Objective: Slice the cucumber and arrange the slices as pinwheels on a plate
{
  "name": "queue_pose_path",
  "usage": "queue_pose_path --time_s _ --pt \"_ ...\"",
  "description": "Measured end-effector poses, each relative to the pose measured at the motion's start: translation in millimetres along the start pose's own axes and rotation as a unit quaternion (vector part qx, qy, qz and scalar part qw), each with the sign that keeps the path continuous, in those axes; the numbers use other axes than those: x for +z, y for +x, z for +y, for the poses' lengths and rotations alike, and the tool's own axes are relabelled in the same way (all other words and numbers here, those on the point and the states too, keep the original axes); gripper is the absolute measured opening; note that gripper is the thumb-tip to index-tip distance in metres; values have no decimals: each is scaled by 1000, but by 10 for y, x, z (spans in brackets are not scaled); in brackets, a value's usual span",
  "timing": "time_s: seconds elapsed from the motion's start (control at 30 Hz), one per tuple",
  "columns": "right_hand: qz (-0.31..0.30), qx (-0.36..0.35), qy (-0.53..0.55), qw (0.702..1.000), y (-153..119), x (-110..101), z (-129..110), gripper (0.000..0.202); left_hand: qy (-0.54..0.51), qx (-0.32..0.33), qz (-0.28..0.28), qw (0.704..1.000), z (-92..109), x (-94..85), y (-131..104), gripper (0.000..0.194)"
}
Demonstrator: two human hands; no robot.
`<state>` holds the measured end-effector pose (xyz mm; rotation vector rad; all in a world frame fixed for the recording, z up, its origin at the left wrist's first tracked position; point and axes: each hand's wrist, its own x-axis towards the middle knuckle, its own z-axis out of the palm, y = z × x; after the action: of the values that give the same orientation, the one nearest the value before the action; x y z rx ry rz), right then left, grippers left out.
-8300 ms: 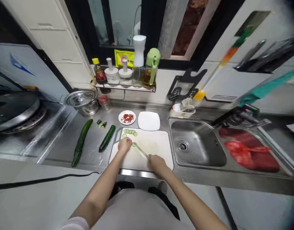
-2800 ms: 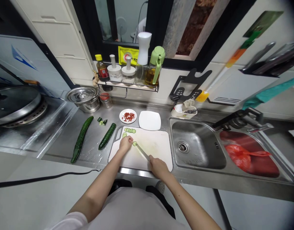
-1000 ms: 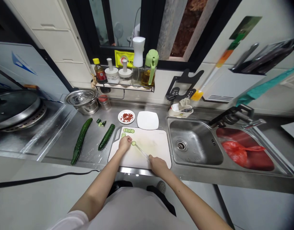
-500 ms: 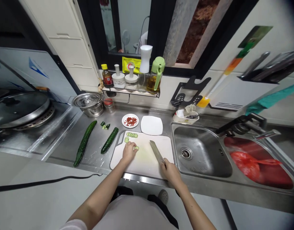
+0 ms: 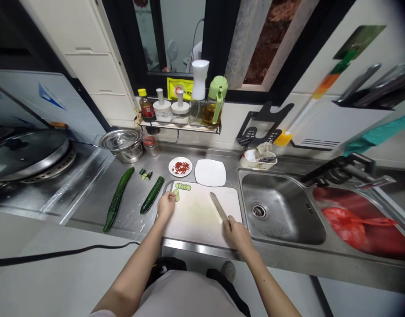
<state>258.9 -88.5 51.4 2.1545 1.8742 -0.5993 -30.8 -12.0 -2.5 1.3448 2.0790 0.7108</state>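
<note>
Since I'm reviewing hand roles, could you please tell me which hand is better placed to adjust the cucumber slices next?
Left, probably: the left hand is right beside the cucumber slices, while the right hand grips a knife at the right side of the cutting board.

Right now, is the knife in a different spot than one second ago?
Yes. The knife has moved right over the board, closer to the sink.
</note>
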Motion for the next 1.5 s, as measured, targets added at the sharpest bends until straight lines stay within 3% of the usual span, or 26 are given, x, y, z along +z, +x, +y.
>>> queue_pose_path --time_s 0.2,0.4,0.53,0.73,1.03,1.3,1.5 --pt "-26 4 -7 1000 0 -77 -56 34 56 -3 0 998 -38 -32 106 18" --pt "-37 -14 -23 999 13 -113 -136 32 98 36 29 994 -31 -18 119 18" --pt "-31 -22 -25 999 33 -90 -123 31 115 82 33 989 157 43 154 24" --pt "-29 -23 -20 999 45 -68 -100 31 174 144 -29 974 532 226 253 33" --pt "-36 -21 -5 999 47 -56 -98 31 251 164 -46 953 575 357 297 30" --pt "-40 -16 -8 999 40 -66 -107 32 222 155 -34 962 656 328 272 20" --pt "-54 -13 -4 998 46 -91 -111 33 70 65 -99 991 597 258 167 20"
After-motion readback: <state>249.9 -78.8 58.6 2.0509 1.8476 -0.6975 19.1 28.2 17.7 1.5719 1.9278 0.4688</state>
